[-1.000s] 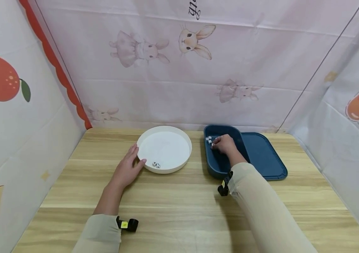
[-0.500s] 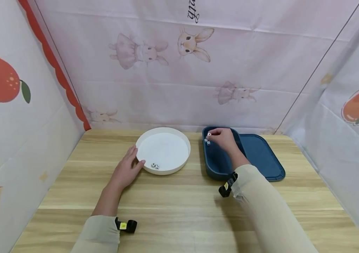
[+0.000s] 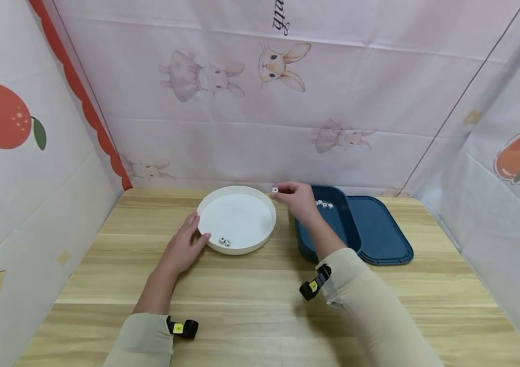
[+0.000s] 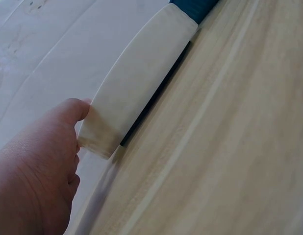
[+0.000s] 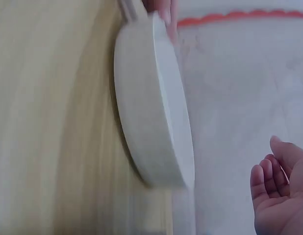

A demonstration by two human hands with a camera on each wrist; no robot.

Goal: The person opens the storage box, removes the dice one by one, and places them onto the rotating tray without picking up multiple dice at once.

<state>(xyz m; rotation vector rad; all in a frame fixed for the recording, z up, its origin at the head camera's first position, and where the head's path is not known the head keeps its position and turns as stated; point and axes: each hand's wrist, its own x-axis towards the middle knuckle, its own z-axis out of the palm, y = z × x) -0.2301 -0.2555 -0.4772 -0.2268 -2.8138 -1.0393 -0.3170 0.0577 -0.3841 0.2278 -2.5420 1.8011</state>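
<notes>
The right hand [image 3: 298,202] is pinching a white die [image 3: 275,190] near the right rim of the round white tray [image 3: 241,216], its narrow grip suiting so small a cube; the left hand [image 3: 184,245], fingers relaxed, is touching the tray's left side, seemingly steadying it.

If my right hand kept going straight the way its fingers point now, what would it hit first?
Your right hand, pinching a die, would probably meet the white tray, though it may pass above the rim; height is unclear.
</notes>
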